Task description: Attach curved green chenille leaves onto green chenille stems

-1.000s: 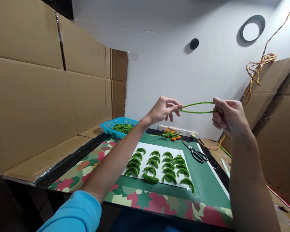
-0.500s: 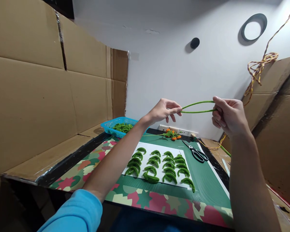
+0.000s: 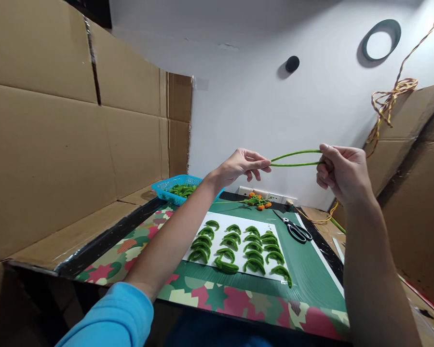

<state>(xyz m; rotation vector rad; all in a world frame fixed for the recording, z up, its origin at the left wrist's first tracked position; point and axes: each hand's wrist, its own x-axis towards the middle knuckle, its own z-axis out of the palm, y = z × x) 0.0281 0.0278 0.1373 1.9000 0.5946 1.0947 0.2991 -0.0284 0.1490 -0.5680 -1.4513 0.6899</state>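
Observation:
A green pipe cleaner (image 3: 295, 159), folded double into a long narrow loop, is stretched level in the air between both hands. My left hand (image 3: 240, 166) pinches its left end with thumb and fingertips. My right hand (image 3: 340, 173) is closed round its right end. Below them, on the table, a white sheet (image 3: 224, 222) carries several curved green pipe-cleaner pieces (image 3: 238, 248) laid in rows.
Black-handled scissors (image 3: 296, 230) lie on the green mat (image 3: 307, 274) right of the sheet. A blue basket (image 3: 175, 188) of green pieces stands at the back left. Small orange and green pieces (image 3: 257, 200) lie at the back. Cardboard walls close in left and right.
The loop has narrowed slightly as its two strands came closer together. Both hands stay at about the same height.

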